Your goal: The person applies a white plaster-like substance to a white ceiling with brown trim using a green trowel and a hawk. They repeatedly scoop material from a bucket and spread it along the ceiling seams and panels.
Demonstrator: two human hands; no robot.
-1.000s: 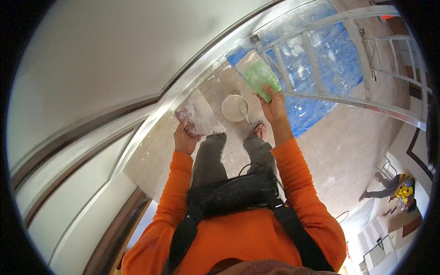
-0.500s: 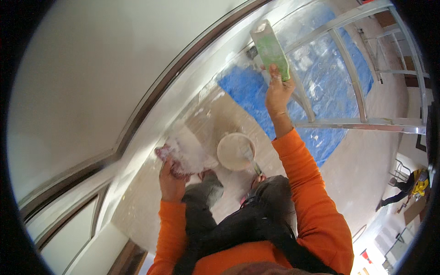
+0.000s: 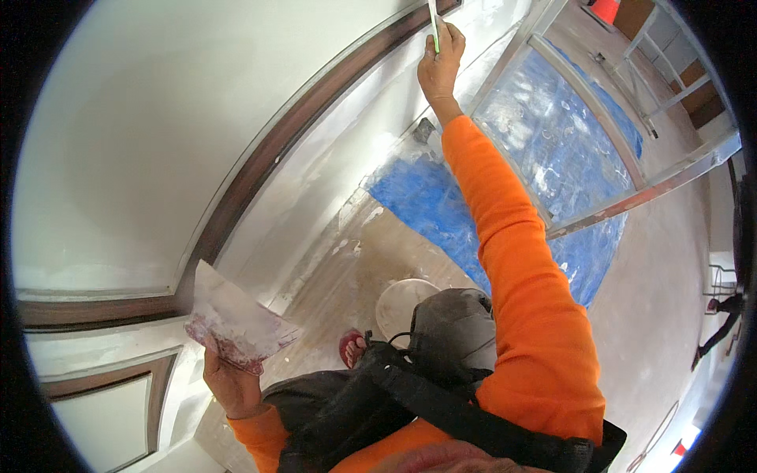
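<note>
White wall (image 3: pixel 134 165), dark brown trim (image 3: pixel 260 168), blue sheet (image 3: pixel 544 134)

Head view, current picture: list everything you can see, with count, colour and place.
Flat, pale board with a purple-red lower part: 1, in the left hand
Thin, flat tool seen edge-on: 1, pale and green, in the right hand
Round bucket: 1, off-white, on the floor, partly hidden by a knee
Smeared plastic-looking sheet: 1, blue, on the floor
Metal ladder: at least 1, silver, over the sheet
Wall: white, left
Wooden-looking trim: several lengths, dark brown, along the wall
Cone: 1, orange, top right
Sandal: 1 visible, dark red, lower centre
Sleeves: 2, orange
Hands: 2, left lower left, right top centre
</note>
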